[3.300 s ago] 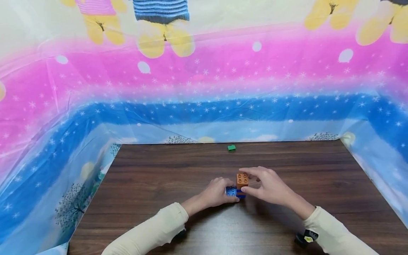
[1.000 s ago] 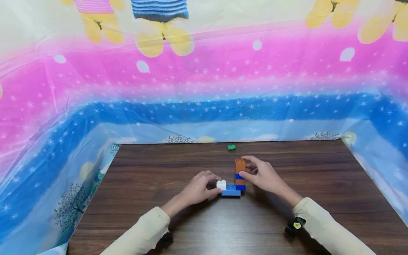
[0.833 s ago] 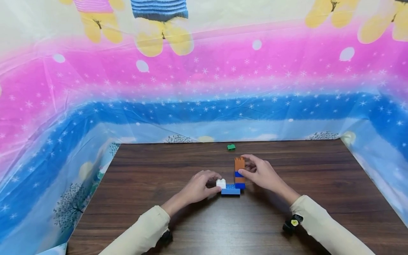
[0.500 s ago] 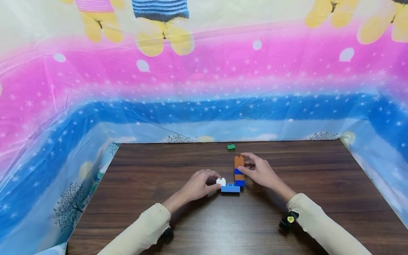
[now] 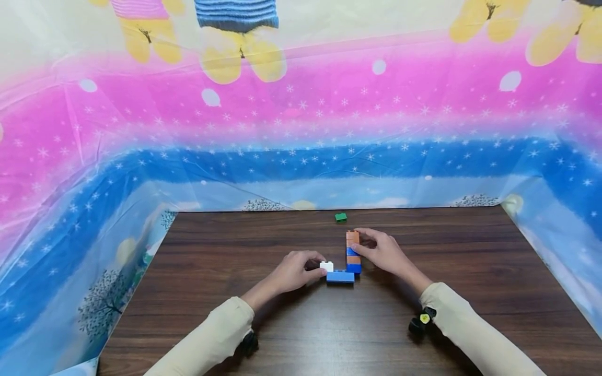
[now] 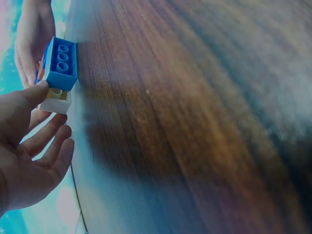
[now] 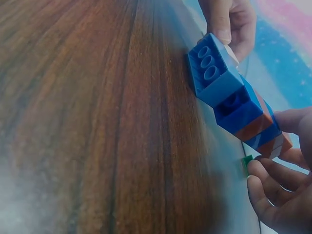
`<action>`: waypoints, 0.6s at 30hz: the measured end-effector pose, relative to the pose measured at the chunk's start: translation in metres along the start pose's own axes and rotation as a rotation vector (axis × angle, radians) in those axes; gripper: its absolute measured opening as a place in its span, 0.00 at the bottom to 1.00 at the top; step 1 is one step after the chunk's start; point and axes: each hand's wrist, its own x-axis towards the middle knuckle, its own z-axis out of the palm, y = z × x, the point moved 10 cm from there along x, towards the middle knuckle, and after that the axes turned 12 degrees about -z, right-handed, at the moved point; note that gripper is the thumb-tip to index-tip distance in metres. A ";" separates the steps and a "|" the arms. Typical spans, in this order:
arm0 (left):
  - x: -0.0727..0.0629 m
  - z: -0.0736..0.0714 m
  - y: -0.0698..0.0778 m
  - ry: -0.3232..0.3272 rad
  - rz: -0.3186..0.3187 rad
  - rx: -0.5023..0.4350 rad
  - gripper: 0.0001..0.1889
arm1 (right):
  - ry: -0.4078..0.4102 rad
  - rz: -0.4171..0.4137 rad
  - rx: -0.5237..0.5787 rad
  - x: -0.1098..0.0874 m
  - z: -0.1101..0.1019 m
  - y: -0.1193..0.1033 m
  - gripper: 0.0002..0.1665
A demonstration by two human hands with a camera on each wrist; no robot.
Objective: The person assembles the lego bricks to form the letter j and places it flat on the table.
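Note:
A joined toy-brick build is held off the table between both hands. Its light blue brick (image 5: 340, 278) lies lengthwise, with hollow tubes of its underside showing in the left wrist view. At the left end sits a white brick (image 5: 326, 266), pinched between thumb and fingers of my left hand (image 5: 293, 270). From the right end rises a tower of orange and dark blue bricks (image 5: 353, 237). My right hand (image 5: 385, 254) grips this tower, thumb on its near side and fingertips partly hidden behind. In the right wrist view, a dark blue brick (image 7: 239, 109) forms the tower's bottom.
A small green brick (image 5: 340, 216) lies alone near the far edge of the brown wooden table (image 5: 226, 230). Behind and beside the table hangs a patterned pink and blue cloth (image 5: 320, 162).
My left hand has shifted from around the light blue brick to the white brick. The build has tilted up so its front faces me, and the tower's top studs show less.

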 end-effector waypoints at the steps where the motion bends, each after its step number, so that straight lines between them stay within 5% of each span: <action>1: 0.000 0.000 0.000 0.002 0.002 0.001 0.17 | 0.001 0.007 -0.002 0.001 0.000 0.001 0.35; 18: -0.002 0.001 -0.001 0.015 0.009 -0.003 0.16 | -0.052 0.044 -0.025 0.006 0.010 0.016 0.35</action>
